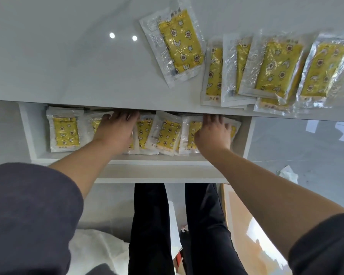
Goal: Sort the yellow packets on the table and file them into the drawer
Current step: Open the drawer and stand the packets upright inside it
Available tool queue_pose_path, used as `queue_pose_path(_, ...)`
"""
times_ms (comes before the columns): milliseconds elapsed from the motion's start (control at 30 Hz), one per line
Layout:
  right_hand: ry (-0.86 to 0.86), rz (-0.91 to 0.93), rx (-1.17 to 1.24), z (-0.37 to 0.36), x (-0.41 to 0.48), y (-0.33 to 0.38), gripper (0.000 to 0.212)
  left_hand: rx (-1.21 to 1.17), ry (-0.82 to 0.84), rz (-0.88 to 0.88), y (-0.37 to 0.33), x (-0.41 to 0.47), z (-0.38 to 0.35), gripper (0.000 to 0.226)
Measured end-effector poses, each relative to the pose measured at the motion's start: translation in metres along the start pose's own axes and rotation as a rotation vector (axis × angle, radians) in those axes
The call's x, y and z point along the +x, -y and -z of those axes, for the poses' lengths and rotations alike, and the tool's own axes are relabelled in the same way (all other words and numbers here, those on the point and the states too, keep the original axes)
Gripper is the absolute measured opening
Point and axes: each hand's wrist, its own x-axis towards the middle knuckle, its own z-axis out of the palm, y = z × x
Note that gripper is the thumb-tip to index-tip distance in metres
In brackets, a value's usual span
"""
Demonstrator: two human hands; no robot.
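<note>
I see the left hand (117,132) and right hand (213,135) flat on packets (165,133) in the drawer (26,124), fingers straight. At 12 o'clock the table (68,66) edge hides their tips.

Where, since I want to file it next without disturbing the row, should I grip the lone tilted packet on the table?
Probably pinch the lone packet by its wide clear margin along the left long edge, coming from the left over bare table. It lies flat and apart there, while its right edge nearly meets the overlapping row.
</note>
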Motion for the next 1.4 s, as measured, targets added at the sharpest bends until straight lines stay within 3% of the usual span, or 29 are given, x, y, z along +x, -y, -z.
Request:
queue_pose_path(167,0.124,0.336,0.005,0.001,0.018,0.048,0.079,-0.054,0.040,-0.045,-0.014,0.012,0.006,0.089)
queue_pose_path(300,0.094,0.551,-0.165,-0.008,0.024,0.070,0.080,-0.129,0.077,-0.001,-0.023,0.021,0.006,0.082)
queue_pose_path(467,0.064,0.310,-0.102,-0.010,0.030,0.065,0.074,-0.099,0.107,-0.046,-0.022,0.024,0.003,0.083)
queue_pose_path(667,0.128,0.381,-0.068,-0.018,0.031,0.050,0.078,-0.220,0.180,-0.020,-0.023,0.030,0.009,0.062)
queue_pose_path(867,0.105,0.324,0.104,-0.017,0.021,0.037,0.084,-0.233,0.167,-0.001,-0.035,0.020,0.021,0.063)
queue_pose_path(1167,0.063,0.272,0.420,0.062,-0.065,0.007,0.042,-0.718,-0.059,0.141,-0.079,-0.047,0.118,0.018)
queue_pose_path(1300,-0.032,0.216,0.568,0.108,-0.076,-0.008,0.029,-0.943,-0.141,0.294,-0.101,-0.024,0.167,0.011)
queue_pose_path(1400,-0.128,0.146,0.657,0.135,-0.066,-0.025,0.026,-1.101,-0.073,0.336,-0.121,0.008,0.191,0.013)
